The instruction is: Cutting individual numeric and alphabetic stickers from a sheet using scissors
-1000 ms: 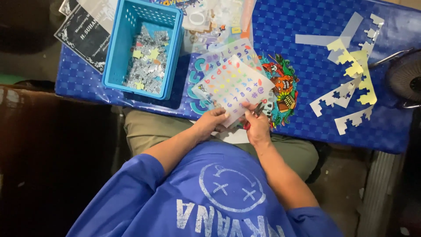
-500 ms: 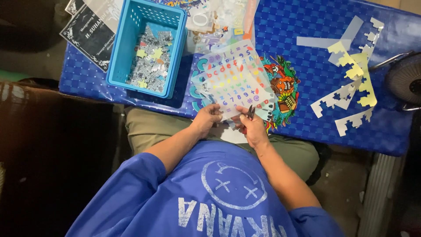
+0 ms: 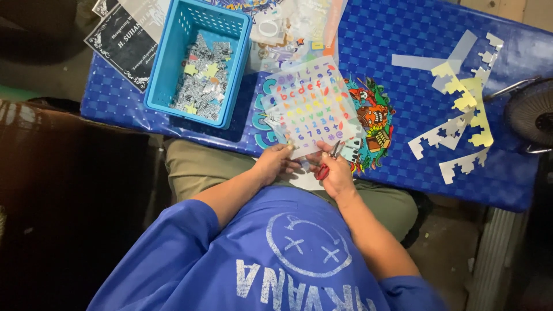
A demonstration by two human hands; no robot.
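Observation:
My left hand pinches the near edge of a clear sticker sheet printed with rows of small coloured letters and digits. My right hand holds small red-handled scissors, their tips at the sheet's lower edge, close beside my left fingers. The sheet lies tilted on the blue patterned table, partly covering a colourful cartoon sticker. Both hands sit at the table's near edge, above my lap.
A blue plastic basket with several small cut pieces stands at the left. Yellow and white notched paper strips lie at the right, near a dark fan. A black printed card and clear packets lie at the back.
Both hands stay at the sheet's near edge. The scissors have shifted from beside the sheet to its lower edge, and the sheet has turned slightly.

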